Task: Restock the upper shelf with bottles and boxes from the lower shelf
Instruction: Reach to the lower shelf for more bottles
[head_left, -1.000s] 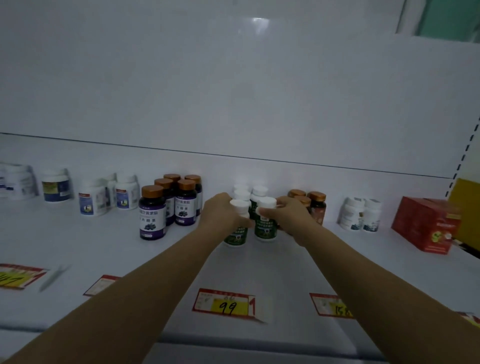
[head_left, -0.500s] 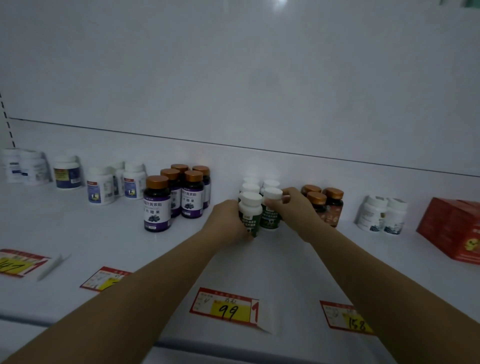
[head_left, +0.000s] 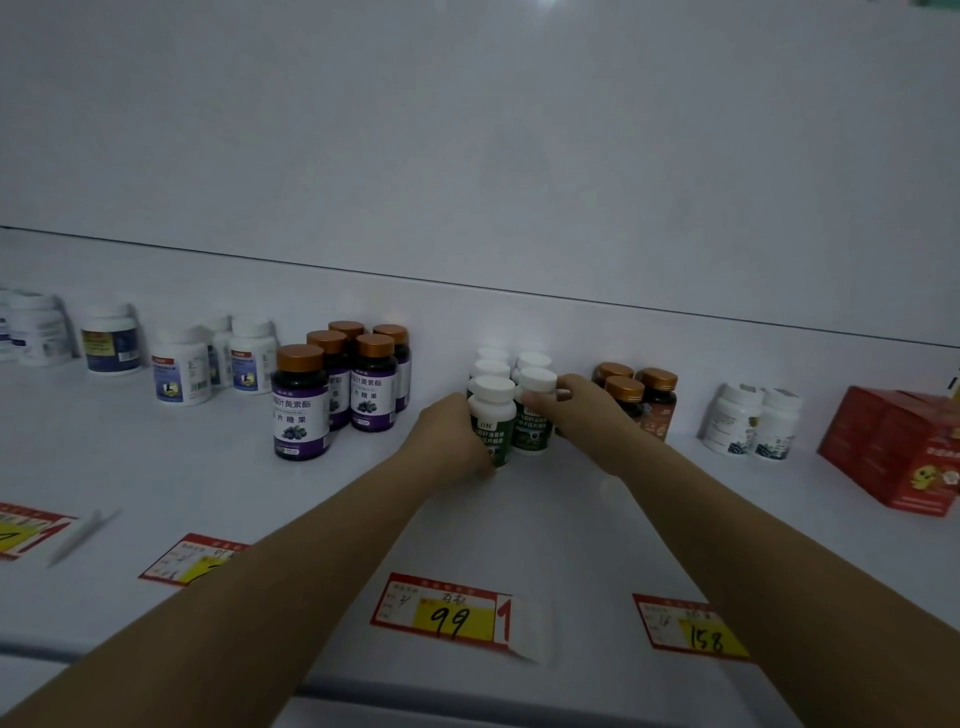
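Both hands are reaching onto the white shelf (head_left: 156, 467), straight beyond the price tag marked 99 (head_left: 447, 613), which is lying at the shelf's front edge. The left hand (head_left: 452, 436) is wrapping its fingers round the lower body of the near green-labelled bottle (head_left: 492, 410), which is standing upright on the shelf directly behind that tag. The right hand (head_left: 582, 410) is reaching in behind and to the right of the tag. Its thumb and fingers are pinching the white cap and shoulder of the second green-labelled bottle (head_left: 535, 421), which is standing upright and touching the first one's right side.

Further back from the tag, more white-capped bottles (head_left: 493, 358) are standing in two short rows near the back panel, just behind the two being held. Back and to the left of the tag, purple-labelled bottles (head_left: 301, 410) with copper caps are standing in a group. Blue-labelled white bottles (head_left: 182, 374) are sitting farther left again. Back and to the right of the tag, brown bottles (head_left: 644, 395) with copper caps are standing just beside the right wrist. Two white jars (head_left: 748, 421) are standing beyond them, and a red box (head_left: 898, 447) is sitting farthest right. Directly right of the tag, a price tag marked 158 (head_left: 680, 623) is lying partly covered by the right forearm.
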